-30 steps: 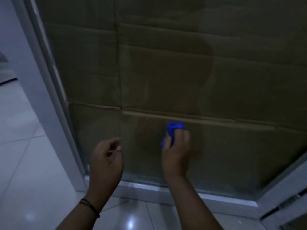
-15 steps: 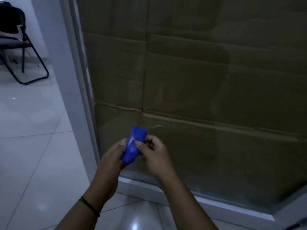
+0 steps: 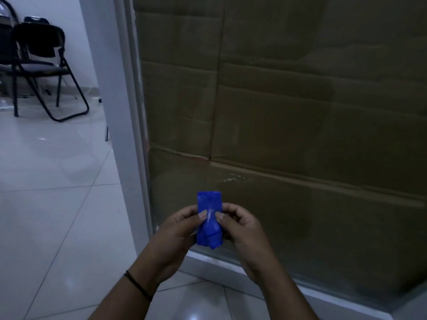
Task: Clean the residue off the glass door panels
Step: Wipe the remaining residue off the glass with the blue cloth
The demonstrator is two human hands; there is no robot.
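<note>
A blue cleaning pad [image 3: 209, 220], folded or creased along its middle, is held upright in front of me. My left hand [image 3: 178, 236] grips its left side with thumb on the face. My right hand [image 3: 242, 229] pinches its right side the same way. Behind them stands the glass door panel [image 3: 300, 135], backed with brown cardboard. A whitish smear of residue [image 3: 233, 179] shows on the glass just above the pad.
The door's pale frame [image 3: 136, 135] runs down the left of the glass, with a bottom rail [image 3: 219, 264] at floor level. White glossy floor tiles [image 3: 57, 204] spread to the left. Black folding chairs [image 3: 39, 65] stand at the far left wall.
The right hand took the pad off the glass and brought it toward me. My left hand came up to hold it too. The view swung left, bringing the chairs into sight.
</note>
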